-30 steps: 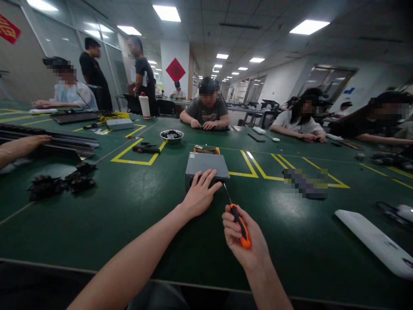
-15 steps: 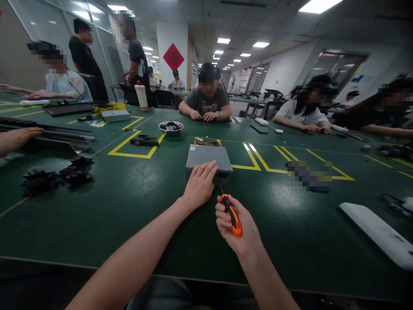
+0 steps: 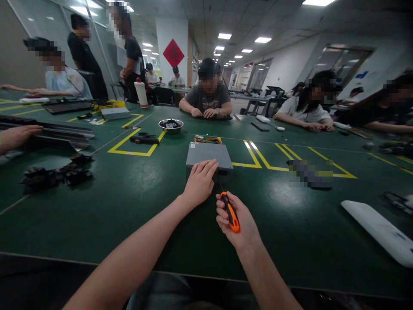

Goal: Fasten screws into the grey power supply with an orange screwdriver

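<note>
A grey metal power supply box [image 3: 208, 154] lies flat on the green table [image 3: 129, 202], with coloured wires [image 3: 206, 139] at its far end. My left hand [image 3: 200, 183] rests palm down on the box's near edge. My right hand [image 3: 237, 221] grips a screwdriver with an orange and black handle [image 3: 230, 212]. Its thin shaft points up at the near face of the box, close to my left fingers.
A metal bowl of small parts [image 3: 171, 125] and a black tool [image 3: 144, 140] sit beyond the box. Black parts [image 3: 54, 174] lie at the left, a white panel [image 3: 377, 230] at the right. Several people sit around the table; another person's hand [image 3: 17, 135] rests at the left.
My right hand has carried the screwdriver left and forward, bringing its tip up to the box's near face. My left hand stays on the box.
</note>
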### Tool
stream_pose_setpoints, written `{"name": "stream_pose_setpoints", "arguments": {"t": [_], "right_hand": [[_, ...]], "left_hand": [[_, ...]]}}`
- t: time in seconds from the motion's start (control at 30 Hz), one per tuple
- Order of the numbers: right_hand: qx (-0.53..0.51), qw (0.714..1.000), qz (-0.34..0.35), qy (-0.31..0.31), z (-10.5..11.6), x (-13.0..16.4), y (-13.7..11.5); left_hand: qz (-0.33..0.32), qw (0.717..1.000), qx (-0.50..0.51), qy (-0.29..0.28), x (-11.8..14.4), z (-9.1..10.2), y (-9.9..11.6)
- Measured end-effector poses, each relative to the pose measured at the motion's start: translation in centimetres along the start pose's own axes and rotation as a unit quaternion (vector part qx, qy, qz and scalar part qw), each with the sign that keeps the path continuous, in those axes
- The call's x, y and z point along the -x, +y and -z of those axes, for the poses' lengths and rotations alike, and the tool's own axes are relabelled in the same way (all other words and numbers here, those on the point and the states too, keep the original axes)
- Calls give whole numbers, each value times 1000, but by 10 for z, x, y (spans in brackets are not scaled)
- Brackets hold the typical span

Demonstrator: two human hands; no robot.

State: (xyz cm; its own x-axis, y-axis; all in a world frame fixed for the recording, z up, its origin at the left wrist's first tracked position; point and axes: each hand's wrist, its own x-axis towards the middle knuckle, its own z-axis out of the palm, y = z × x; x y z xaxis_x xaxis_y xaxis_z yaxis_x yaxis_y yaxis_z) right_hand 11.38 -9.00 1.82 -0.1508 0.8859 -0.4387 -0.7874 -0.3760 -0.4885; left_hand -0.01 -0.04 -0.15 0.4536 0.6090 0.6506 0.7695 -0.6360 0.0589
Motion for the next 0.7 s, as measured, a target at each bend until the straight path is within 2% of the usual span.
{"name": "stream_pose_setpoints", "arguments": {"t": [0.3, 0.7], "right_hand": [[26, 999, 6, 18, 2, 0, 1], [31, 999, 5, -2, 9, -2, 3]], "left_hand": [[9, 1000, 17, 12, -2, 2, 1], [58, 998, 15, 29, -8, -3, 4]]}}
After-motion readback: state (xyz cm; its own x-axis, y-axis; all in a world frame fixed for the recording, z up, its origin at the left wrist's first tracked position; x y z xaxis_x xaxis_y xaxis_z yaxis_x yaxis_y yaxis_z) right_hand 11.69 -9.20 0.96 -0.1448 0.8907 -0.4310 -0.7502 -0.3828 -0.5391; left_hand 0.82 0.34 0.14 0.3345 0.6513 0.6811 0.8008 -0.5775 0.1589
